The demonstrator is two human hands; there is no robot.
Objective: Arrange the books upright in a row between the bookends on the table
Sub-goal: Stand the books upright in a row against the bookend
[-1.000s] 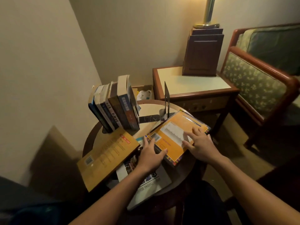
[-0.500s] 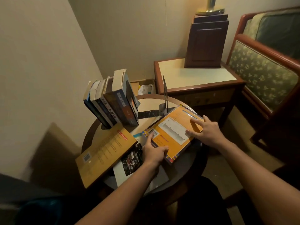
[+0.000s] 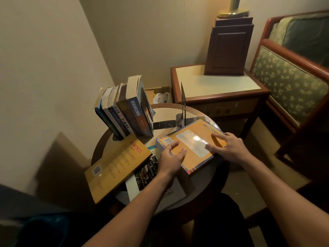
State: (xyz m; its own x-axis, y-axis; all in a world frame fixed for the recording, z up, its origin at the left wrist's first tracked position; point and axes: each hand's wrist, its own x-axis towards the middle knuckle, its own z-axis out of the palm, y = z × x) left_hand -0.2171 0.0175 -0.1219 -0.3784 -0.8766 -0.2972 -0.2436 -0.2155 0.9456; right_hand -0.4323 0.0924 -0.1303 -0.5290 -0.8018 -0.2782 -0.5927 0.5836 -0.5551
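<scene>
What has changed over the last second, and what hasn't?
The left hand slid from the orange book's near-left corner up onto its cover; the right hand shifted slightly on the cover's right side, fingers spread. Neither has lifted it. The book lies flat as before; the leaning row, the right bookend and the yellow book have not moved.

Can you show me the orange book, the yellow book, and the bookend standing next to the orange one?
Orange book (image 3: 203, 128), head view, on its top cover.
Yellow book (image 3: 119, 166), head view, middle of its cover.
Bookend (image 3: 183, 104), head view, on its upright plate.
</scene>
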